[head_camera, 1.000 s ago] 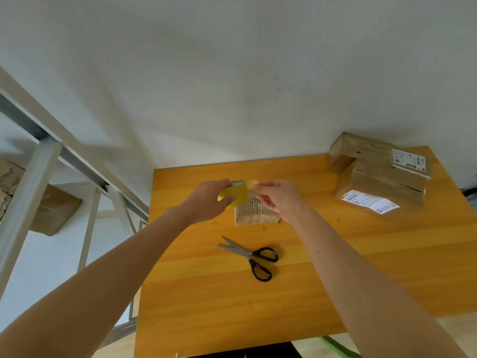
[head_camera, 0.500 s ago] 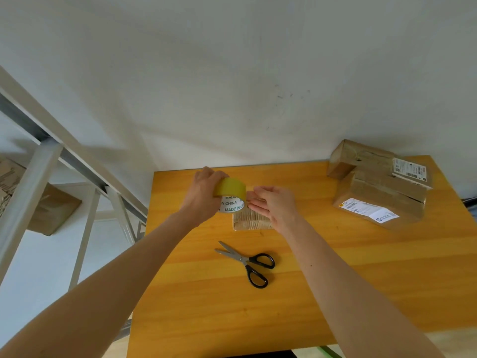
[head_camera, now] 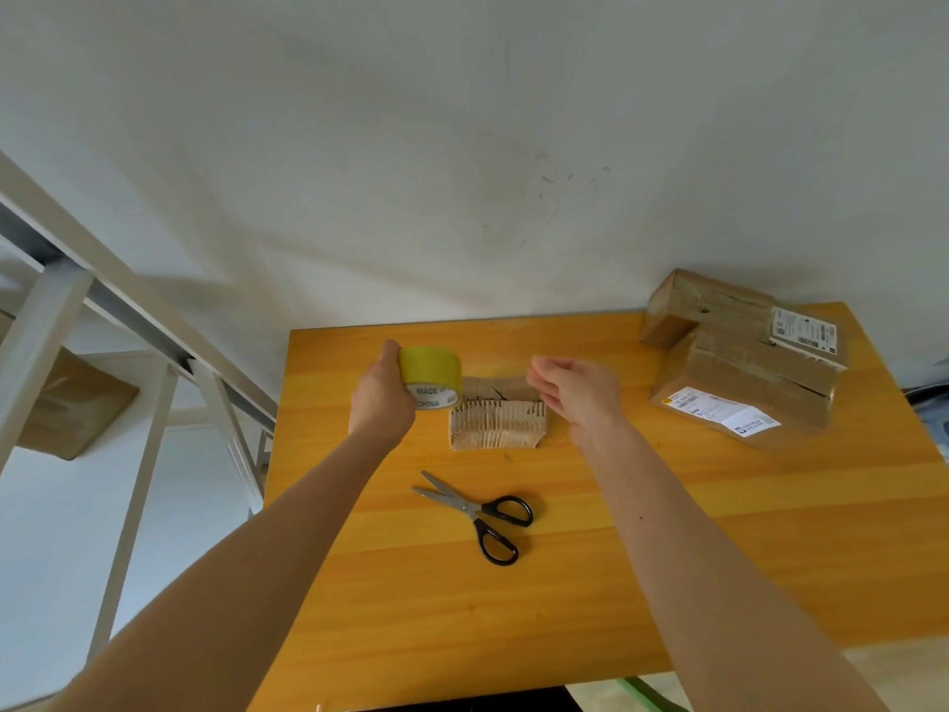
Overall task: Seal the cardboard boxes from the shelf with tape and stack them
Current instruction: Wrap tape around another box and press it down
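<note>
A small, worn cardboard box (head_camera: 495,423) lies on the orange wooden table (head_camera: 667,531), a little behind the middle. My left hand (head_camera: 382,398) grips a yellow roll of tape (head_camera: 430,375) just above the box's left end. My right hand (head_camera: 580,393) hovers over the box's right end, fingertips pointing left and pinching the end of a faint translucent strip of tape (head_camera: 495,367) that stretches from the roll across the box top. Two larger boxes (head_camera: 739,362) with white labels are stacked at the table's back right corner.
Black-handled scissors (head_camera: 477,511) lie shut on the table in front of the small box. A white metal shelf (head_camera: 128,321) stands to the left, with a brown cardboard box (head_camera: 77,403) on it. A white wall runs behind the table.
My hands have moved apart: the left hand carried the roll left, the right hand went right, and a strip of tape is drawn out over the small box.
</note>
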The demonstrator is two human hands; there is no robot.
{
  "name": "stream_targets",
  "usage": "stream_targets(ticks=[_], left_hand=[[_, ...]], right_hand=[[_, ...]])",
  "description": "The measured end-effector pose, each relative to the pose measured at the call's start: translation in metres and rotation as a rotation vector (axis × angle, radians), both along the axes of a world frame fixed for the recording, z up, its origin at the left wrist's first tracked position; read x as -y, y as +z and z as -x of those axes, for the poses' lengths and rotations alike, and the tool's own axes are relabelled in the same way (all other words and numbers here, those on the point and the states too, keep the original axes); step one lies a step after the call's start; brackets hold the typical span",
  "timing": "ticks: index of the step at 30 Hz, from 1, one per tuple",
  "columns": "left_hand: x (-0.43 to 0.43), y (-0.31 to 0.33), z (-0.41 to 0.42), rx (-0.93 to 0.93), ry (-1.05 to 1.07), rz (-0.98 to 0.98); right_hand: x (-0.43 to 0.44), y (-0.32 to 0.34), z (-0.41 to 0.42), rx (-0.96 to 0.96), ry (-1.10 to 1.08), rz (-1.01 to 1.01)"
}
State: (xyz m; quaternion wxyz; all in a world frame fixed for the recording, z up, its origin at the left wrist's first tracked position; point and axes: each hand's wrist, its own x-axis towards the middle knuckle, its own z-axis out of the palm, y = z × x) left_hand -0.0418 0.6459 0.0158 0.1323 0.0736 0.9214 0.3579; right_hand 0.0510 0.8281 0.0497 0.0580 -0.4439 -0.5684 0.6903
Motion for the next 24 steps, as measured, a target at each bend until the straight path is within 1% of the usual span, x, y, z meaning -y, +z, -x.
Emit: stream_targets(ticks=[2, 4, 6, 8, 11, 16, 24], left_hand=[[0.001, 0.0, 0.0, -0.097, -0.076, 0.137], [0.006, 0.001, 0.003, -0.196, -0.165, 0.314], [0.014, 0.001, 0.007, -0.25, -0.237, 0.454], [0.016, -0.002, 0.009, -0.268, -0.265, 0.493], [0.014, -0.009, 0.009, -0.269, -0.32, 0.554], [0.016, -0.019, 0.012, -0.297, -0.397, 0.623], [0.021, -0.03, 0.016, -0.289, -0.363, 0.587]], right_hand=[[-0.006, -0.002, -0.003, 0.026, -0.007, -0.009], [-0.015, -0.005, -0.007, 0.037, -0.05, 0.003], [-0.025, -0.006, -0.012, 0.053, -0.035, -0.053], [-0.033, -0.009, -0.015, 0.058, 0.0, -0.077], [-0.035, -0.019, -0.017, 0.109, 0.027, -0.043], [-0.034, -0.044, -0.021, 0.176, -0.014, -0.045], [-0.04, -0.061, -0.015, 0.23, -0.002, -0.095]])
